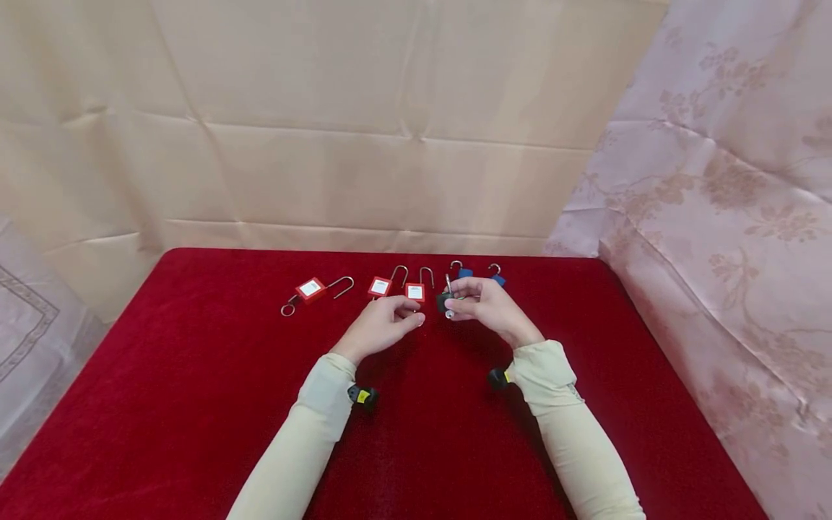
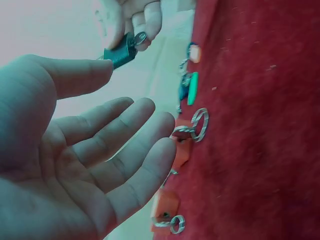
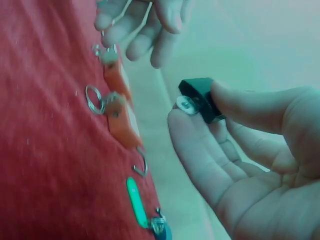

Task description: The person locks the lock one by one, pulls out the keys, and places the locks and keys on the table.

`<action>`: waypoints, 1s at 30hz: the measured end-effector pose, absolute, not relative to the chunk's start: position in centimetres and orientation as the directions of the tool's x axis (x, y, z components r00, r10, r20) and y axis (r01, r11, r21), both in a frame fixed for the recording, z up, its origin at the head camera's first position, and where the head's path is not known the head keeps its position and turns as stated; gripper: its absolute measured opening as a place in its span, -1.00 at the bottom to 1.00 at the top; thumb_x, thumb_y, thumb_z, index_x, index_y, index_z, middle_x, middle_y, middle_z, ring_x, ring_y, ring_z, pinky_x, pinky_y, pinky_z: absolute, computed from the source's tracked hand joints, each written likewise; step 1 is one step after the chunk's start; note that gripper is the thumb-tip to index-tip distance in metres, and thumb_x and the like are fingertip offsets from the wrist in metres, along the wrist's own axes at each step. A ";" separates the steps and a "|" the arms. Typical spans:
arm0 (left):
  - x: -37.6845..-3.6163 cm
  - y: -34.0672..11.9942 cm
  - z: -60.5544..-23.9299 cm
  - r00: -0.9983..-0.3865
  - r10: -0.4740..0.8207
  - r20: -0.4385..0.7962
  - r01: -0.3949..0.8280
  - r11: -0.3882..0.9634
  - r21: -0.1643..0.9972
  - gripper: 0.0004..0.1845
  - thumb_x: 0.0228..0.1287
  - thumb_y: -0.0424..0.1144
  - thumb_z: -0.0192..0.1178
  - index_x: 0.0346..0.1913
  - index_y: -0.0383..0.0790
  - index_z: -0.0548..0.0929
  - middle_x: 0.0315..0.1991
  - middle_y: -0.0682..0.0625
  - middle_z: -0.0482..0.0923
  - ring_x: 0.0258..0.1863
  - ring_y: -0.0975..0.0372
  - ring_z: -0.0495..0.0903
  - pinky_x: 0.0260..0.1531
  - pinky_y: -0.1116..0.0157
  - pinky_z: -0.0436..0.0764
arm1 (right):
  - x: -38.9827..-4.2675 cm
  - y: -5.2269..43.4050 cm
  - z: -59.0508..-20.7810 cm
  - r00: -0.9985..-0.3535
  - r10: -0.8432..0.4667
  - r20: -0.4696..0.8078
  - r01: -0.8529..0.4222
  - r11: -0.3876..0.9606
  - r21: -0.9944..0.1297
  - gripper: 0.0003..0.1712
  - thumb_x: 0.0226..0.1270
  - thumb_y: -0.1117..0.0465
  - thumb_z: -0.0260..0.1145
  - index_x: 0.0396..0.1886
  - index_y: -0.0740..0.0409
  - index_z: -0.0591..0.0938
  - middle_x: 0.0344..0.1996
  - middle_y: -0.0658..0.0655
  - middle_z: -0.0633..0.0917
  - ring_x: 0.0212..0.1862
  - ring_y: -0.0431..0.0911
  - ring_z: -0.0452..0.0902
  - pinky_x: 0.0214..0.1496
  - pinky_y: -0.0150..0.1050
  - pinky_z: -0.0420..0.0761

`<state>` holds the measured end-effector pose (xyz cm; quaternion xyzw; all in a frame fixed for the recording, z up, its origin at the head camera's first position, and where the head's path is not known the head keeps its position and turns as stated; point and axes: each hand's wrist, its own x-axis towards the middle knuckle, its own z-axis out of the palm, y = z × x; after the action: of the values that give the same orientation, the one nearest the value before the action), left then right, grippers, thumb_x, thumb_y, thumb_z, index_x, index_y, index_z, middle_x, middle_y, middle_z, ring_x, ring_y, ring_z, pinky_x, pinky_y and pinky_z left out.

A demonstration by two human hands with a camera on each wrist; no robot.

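We see three red padlocks [image 1: 380,287] at twelve o'clock on the red worktop [image 1: 195,404], two blue padlocks [image 1: 465,272] toward one o'clock, beige backdrop [image 1: 364,108] behind.

Both arms wear long cream sleeves [image 1: 305,426]. A small black and yellow camera [image 1: 362,396] sits at each wrist.

Right hand [image 1: 489,307] pinches what looks like a dark padlock [image 1: 445,301].

On the table [image 1: 195,404], padlocks lie in a row: one [image 1: 310,289] far left, two [image 1: 380,287] [image 1: 414,291] left of the held padlock [image 1: 444,302], two [image 1: 464,272] [image 1: 497,279] behind it.
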<state>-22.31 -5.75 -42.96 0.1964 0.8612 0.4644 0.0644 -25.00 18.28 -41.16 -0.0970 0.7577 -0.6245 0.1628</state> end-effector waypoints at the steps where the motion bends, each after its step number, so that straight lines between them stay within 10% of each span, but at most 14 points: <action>1: -22.3 -5.9 -42.8 -0.915 0.396 0.072 0.273 0.480 0.834 -0.63 0.40 -0.14 0.29 0.11 -0.32 0.69 -0.17 0.03 0.74 -0.24 0.22 0.70 -0.08 0.19 0.64 | -24.9 18.1 -41.1 -0.926 -0.358 -0.118 0.055 0.180 -0.982 -0.59 0.36 0.45 0.35 0.15 0.49 0.51 -0.11 0.29 0.66 -0.21 0.00 0.75 0.00 -0.06 0.69; 30: -22.5 -7.5 -41.4 -0.934 0.349 0.072 0.220 0.405 0.887 -0.71 0.46 -0.16 0.24 0.03 -0.32 0.68 -0.22 -0.22 0.71 -0.20 -0.03 0.69 -0.22 0.24 0.59 | -24.5 13.8 -41.1 -0.916 -0.393 -0.079 0.080 0.013 -0.997 -0.62 0.35 0.49 0.33 0.13 0.53 0.56 -0.10 0.23 0.76 -0.17 -0.07 0.75 -0.02 -0.05 0.70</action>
<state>-22.46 -7.45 -41.37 0.1703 0.8359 0.5181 0.0624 -24.52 13.83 -41.06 -0.1132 0.6909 -0.6934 0.1704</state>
